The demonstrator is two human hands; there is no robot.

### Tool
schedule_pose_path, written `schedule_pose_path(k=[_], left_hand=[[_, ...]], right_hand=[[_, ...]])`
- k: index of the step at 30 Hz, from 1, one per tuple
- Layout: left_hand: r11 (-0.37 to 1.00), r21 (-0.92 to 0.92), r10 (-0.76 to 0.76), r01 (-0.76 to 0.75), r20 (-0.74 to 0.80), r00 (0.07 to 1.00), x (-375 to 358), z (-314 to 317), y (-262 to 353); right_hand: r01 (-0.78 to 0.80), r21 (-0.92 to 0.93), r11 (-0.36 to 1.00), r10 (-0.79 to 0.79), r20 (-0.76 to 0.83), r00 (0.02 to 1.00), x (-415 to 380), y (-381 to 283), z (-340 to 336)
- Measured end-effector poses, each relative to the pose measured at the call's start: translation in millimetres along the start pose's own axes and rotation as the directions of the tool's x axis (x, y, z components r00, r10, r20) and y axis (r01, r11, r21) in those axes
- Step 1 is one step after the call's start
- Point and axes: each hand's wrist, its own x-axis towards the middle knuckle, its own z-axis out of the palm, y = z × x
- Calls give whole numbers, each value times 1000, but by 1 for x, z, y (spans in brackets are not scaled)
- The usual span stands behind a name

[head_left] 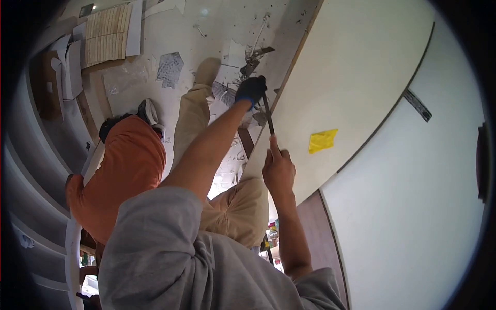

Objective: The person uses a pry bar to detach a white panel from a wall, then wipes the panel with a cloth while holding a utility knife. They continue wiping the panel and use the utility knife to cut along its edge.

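Observation:
My left hand point(251, 90), in a dark glove with a blue cuff, is closed around the upper end of a thin dark bar point(270, 120). The bar slants down along the edge of a large cream panel point(356, 77). At its lower end my bare right hand point(279, 170) is closed, with fingers along the bar. What kind of tool the bar is, I cannot tell. A yellow piece of tape or paper point(323, 141) sits on the panel, right of my right hand.
A person in orange point(121, 175) bends at the left, beside white shelving point(39, 201). Scraps and debris point(170, 68) litter the floor ahead. A stack of wooden slats point(107, 35) lies at the upper left. A white panel point(408, 206) with a dark strip point(417, 105) stands at the right.

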Motion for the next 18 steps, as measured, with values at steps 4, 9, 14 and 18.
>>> schedule_pose_path(k=[4,9,14,18], left_hand=[[976,130,197,-174,-194,961,14,-32,36],[947,191,312,-257,-369,876,67,-104,121],[987,17,155,-158,-312,937,103,-59,73],[989,-48,126,-137,-181,975,78,-51,57]], right_hand=[[52,-7,999,-52,-77,996,3,4,-34],[101,-74,992,-117,-265,957,27,-33,-139],[82,-166,983,-114,-194,974,61,-28,-94],[47,-150,988,-62,-96,993,62,-33,-91]])
